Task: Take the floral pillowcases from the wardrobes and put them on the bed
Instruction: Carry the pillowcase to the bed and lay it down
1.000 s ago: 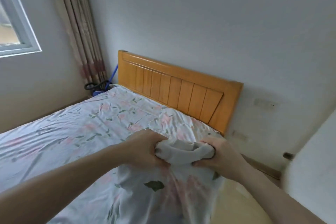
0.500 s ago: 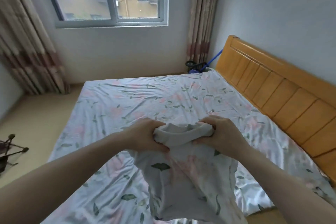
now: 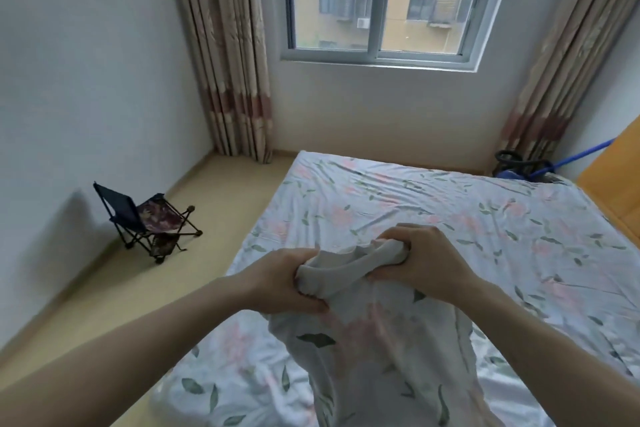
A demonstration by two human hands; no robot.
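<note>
Right now both your hands clamp bunched top edge of floral pillowcase (image 3: 377, 350) — left hand (image 3: 280, 282) nearer you, right hand (image 3: 420, 258) slightly farther, close together. Cloth hangs down from hands, long axis vertical, over near edge of bed (image 3: 398, 198). Mattress straight ahead, nothing blocking. Beyond — folding chair (image 3: 147, 218) on floor left, window (image 3: 384, 0) far.
</note>
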